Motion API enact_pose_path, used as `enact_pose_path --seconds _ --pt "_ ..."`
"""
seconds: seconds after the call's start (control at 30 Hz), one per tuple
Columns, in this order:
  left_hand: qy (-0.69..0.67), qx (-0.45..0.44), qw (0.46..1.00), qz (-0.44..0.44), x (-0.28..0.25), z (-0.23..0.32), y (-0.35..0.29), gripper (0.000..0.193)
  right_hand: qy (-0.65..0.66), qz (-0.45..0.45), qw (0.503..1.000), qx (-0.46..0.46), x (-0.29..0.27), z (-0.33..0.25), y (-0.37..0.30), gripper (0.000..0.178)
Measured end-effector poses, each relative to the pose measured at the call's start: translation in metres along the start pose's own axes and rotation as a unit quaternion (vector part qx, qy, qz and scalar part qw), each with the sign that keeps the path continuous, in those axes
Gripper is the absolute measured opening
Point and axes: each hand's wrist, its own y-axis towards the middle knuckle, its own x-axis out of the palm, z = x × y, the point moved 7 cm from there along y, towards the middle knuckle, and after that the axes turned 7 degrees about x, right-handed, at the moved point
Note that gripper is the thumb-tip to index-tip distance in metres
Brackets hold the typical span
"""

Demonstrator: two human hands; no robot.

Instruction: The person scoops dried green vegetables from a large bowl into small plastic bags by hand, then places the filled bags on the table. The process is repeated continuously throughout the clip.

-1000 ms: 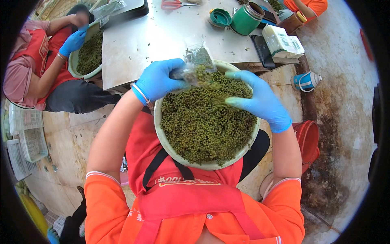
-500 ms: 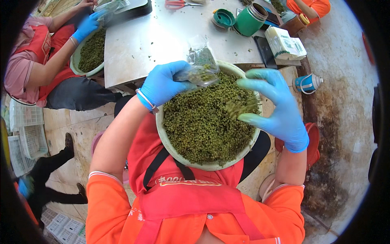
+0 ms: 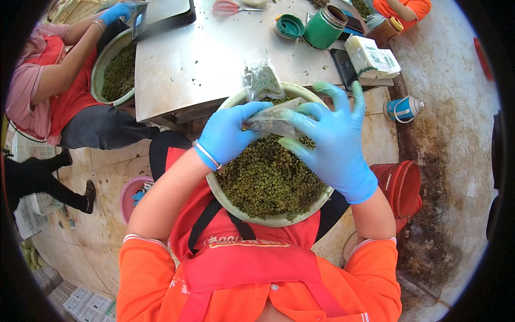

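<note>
A wide pale-green basin (image 3: 219, 185) heaped with small green peppercorns (image 3: 268, 182) rests on my lap against the table edge. Over its far part, my gloved left hand (image 3: 228, 129) pinches a small clear plastic bag (image 3: 274, 119) by its left end. Some green bits show dimly inside the bag. My gloved right hand (image 3: 335, 137) is at the bag's right end, fingers spread, index fingertip over the film and thumb lower down, apart from it. Its palm side is hidden. A filled clear packet (image 3: 263, 80) lies on the table edge just beyond the basin.
The metal table (image 3: 166, 80) carries red scissors (image 3: 228, 7), a green jar (image 3: 324, 27) with its lid (image 3: 289, 27) off, a phone (image 3: 343, 67) and tissues (image 3: 371, 56). Red buckets (image 3: 397, 185) stand at right, a pink basin (image 3: 131, 193) at left. A co-worker (image 3: 53, 75) sits at left.
My right hand has moved left from the basin's right side to the bag, and the clump of peppercorns at its fingers no longer shows. My left hand has shifted slightly right and down with the bag.
</note>
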Motion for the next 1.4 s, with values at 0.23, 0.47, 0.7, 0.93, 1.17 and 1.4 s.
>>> enact_pose_path --seconds 0.23,0.47,0.7,0.93,1.17,1.4 --pt "0.01 -0.008 1.0 0.024 0.006 -0.002 -0.001 0.062 0.04 -0.004 0.999 0.015 0.03 0.011 -0.006 0.025" --pt "0.074 0.035 0.996 0.03 0.009 0.009 0.001 0.069 0.067 0.02 0.997 0.012 0.044 0.023 -0.001 0.014" --pt "-0.127 -0.191 0.961 0.153 -0.051 -0.11 0.078 0.094 -0.059 0.002 0.995 -0.08 0.055 0.038 0.031 0.006" --pt "-0.269 -0.126 0.953 0.065 -0.029 -0.092 0.095 0.093 -0.061 0.021 0.997 -0.033 0.078 0.058 0.048 0.047" --pt "0.193 -0.003 0.981 -0.004 -0.015 -0.03 0.093 0.056 0.016 0.086 0.995 0.041 0.065 0.087 0.046 0.063" --pt "0.003 0.045 0.981 0.189 -0.094 -0.058 0.091 0.019 -0.089 0.121 0.926 0.345 0.04 0.347 0.03 0.063"
